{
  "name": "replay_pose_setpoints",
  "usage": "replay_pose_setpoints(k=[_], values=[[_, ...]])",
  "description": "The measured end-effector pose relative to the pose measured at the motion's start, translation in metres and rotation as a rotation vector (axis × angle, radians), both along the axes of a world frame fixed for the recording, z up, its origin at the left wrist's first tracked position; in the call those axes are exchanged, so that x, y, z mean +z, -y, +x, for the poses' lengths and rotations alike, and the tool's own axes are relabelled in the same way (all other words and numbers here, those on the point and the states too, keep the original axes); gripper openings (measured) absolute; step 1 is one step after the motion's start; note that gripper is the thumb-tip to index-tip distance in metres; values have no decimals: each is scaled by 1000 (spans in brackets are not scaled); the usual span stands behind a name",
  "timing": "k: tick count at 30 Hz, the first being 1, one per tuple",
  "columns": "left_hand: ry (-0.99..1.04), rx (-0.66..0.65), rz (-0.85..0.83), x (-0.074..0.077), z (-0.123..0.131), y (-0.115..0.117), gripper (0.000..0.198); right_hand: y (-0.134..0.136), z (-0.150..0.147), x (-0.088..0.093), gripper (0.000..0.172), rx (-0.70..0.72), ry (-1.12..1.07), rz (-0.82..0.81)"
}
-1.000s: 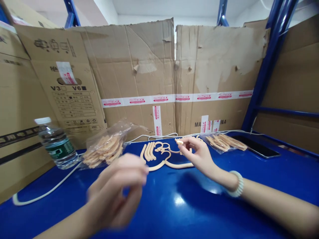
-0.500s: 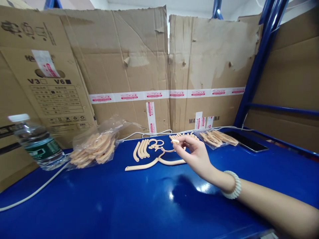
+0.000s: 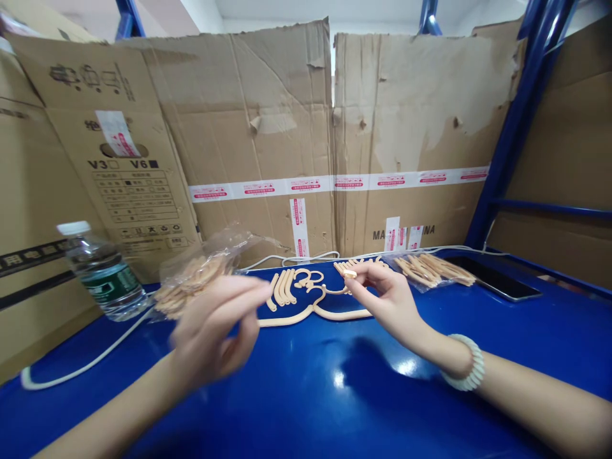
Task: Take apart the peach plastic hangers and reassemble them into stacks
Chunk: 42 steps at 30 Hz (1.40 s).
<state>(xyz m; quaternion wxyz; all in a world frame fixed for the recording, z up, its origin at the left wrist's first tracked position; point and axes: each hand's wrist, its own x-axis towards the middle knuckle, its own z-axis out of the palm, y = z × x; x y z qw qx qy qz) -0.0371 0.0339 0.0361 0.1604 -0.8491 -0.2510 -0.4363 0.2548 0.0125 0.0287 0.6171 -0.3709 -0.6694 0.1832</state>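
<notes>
My right hand (image 3: 387, 299) is raised above the blue shelf surface (image 3: 335, 395) and pinches a small beige plastic piece (image 3: 349, 273) between thumb and fingertips. My left hand (image 3: 217, 328) hovers at the left, blurred by motion, with its fingers stretched out and nothing seen in them. Between the hands lie several curved beige plastic parts (image 3: 287, 287) and a long wavy beige strip (image 3: 310, 312). A clear bag of beige parts (image 3: 196, 277) sits just behind my left hand.
A water bottle (image 3: 102, 271) stands at the left by a white cable (image 3: 86, 363). A second bag of beige pieces (image 3: 433, 269) and a black phone (image 3: 497, 279) lie at the right. Cardboard boxes (image 3: 268, 140) wall the back; blue rack posts (image 3: 516, 121) stand at the right.
My left hand dropped out of view half a second ago and has come back up at the left. My right hand kept its pinch on the small piece.
</notes>
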Motion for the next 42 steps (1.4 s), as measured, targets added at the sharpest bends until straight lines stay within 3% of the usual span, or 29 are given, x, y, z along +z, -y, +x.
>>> replay_pose_setpoints(k=[1, 5, 9, 13, 19, 24, 27, 31, 37, 42], values=[[-30, -39, 27, -1, 1, -15, 35, -1, 0, -1, 13, 9, -3, -4], [-280, -56, -277, -23, -10, -71, 34, -2, 2, -1, 15, -18, 3, -16], [-302, -38, -379, -45, -23, -86, 38, 5, 2, 5, 23, -9, -31, -100], [-355, 8, -341, -44, -19, -79, 37, 13, 2, 12, 26, 70, -82, -186], [-459, -52, -307, -35, -13, -74, 31, 22, 3, 19, 29, 127, -166, -265], [-472, -15, -300, -34, -16, -75, 27, 28, 8, 9, 25, 195, -243, -430], [-453, 15, -279, -36, -16, -76, 28, 28, 6, 2, 23, 305, -355, -516], [-261, 26, -247, -33, -6, -60, 29, 26, 0, -6, 30, 404, -456, -635], [100, -203, -545, -20, 36, -5, 23, 24, -11, -19, 26, 383, -469, -803], [388, -357, -901, -33, 56, 15, 8, 21, -17, -30, 47, 418, -540, -830]])
